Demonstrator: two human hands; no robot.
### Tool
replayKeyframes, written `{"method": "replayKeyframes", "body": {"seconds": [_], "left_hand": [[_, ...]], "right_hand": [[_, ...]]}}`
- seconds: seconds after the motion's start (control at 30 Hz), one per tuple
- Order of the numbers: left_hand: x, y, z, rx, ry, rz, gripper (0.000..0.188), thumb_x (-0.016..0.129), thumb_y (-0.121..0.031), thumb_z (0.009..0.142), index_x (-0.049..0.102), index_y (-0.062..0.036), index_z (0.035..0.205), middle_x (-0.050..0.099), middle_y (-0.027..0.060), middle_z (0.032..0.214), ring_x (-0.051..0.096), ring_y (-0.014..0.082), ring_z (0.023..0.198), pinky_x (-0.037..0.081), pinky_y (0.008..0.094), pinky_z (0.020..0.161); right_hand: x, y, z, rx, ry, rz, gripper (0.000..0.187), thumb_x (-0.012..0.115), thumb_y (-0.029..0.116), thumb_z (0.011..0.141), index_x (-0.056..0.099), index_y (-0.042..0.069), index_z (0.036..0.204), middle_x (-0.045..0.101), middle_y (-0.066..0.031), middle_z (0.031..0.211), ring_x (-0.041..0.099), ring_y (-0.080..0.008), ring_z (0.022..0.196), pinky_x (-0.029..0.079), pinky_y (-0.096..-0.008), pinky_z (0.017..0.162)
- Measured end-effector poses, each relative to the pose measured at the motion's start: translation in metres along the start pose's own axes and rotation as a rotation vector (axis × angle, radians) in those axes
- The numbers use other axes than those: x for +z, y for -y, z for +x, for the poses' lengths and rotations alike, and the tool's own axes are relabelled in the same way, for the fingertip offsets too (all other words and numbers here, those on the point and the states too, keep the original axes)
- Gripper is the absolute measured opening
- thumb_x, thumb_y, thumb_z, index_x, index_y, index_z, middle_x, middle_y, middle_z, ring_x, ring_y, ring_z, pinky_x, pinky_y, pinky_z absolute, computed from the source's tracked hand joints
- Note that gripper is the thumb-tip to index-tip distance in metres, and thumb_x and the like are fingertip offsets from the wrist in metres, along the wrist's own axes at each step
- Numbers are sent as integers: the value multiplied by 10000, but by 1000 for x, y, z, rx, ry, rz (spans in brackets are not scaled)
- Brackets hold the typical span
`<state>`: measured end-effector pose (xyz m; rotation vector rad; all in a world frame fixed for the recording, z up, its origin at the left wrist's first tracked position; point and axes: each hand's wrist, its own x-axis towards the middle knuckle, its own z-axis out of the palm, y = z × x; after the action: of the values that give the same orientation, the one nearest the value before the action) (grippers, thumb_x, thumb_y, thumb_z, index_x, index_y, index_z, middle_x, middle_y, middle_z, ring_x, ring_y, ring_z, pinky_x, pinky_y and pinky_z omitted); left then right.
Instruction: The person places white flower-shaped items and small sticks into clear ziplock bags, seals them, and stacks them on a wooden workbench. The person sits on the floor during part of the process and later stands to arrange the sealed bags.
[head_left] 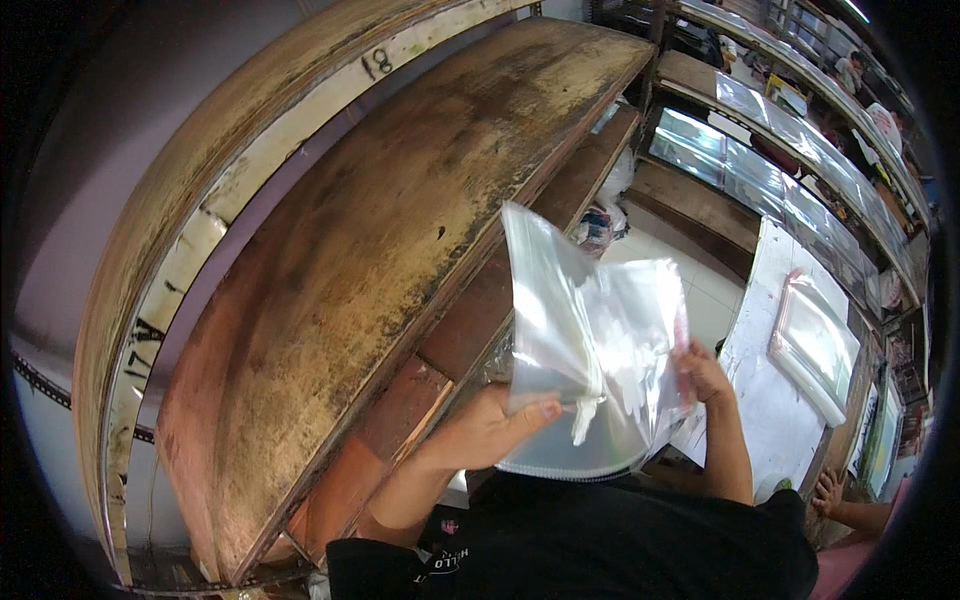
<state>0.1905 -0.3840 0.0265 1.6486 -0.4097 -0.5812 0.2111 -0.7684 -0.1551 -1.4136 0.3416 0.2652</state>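
Both my hands hold a stack of clear plastic sheets, bent upward at its sides and bright with glare. My left hand grips its lower left edge, the thumb lying on top and the other fingers hidden beneath. On the right side, my right hand has its fingers closed round the stack's edge, which shows a reddish tint. A small whitish strip shows in the middle of the stack, near its lower part; I cannot tell whether it is a torn piece or a reflection.
Worn wooden shelves rise on my left. A white-topped table on the right bears another pile of clear plastic. Another person's hand rests near its edge. Racks with shiny plastic sheets stand at the back right.
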Motion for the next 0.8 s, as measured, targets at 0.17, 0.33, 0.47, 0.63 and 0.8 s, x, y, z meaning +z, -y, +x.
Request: {"method": "replayKeyframes", "body": {"seconds": [0.17, 0.33, 0.47, 0.63, 0.8], "left_hand": [[-34, -27, 46, -96, -228, -277, 277, 596, -220, 953, 637, 7, 1107, 643, 10, 897, 581, 74, 828, 490, 244, 733], [-90, -1, 73, 58, -384, -487, 242, 637, -158, 917, 595, -12, 1105, 647, 54, 964, 615, 117, 868, 515, 265, 705], [-106, 7, 85, 56, -585, -547, 319, 643, -167, 917, 557, -7, 1179, 624, 38, 994, 603, 112, 841, 504, 254, 722], [-130, 18, 96, 59, -694, -593, 361, 625, -124, 916, 520, 21, 1230, 625, 113, 1063, 631, 185, 929, 537, 311, 788], [-131, 5, 148, 88, -782, -645, 384, 670, -166, 901, 542, 21, 1210, 625, 101, 1079, 620, 186, 950, 518, 317, 810]], "right_hand": [[-18, 94, 22, -338, -166, -162, 352, 606, 139, 886, 541, 23, 1212, 547, 21, 891, 488, -73, 785, 403, -226, 700], [8, 171, 91, -475, -10, -206, 346, 590, 110, 896, 536, 16, 1225, 534, 22, 883, 461, -67, 762, 385, -221, 685], [44, 209, 132, -478, 94, -243, 387, 602, 157, 907, 528, 16, 1260, 549, -3, 958, 482, -81, 819, 411, -237, 735], [75, 235, 194, -450, 161, -382, 434, 620, 207, 910, 511, 4, 1277, 588, -41, 1048, 540, -115, 931, 438, -267, 846], [88, 280, 252, -408, 170, -400, 476, 639, 207, 912, 488, 11, 1318, 602, -29, 994, 553, -118, 915, 444, -266, 860]]}}
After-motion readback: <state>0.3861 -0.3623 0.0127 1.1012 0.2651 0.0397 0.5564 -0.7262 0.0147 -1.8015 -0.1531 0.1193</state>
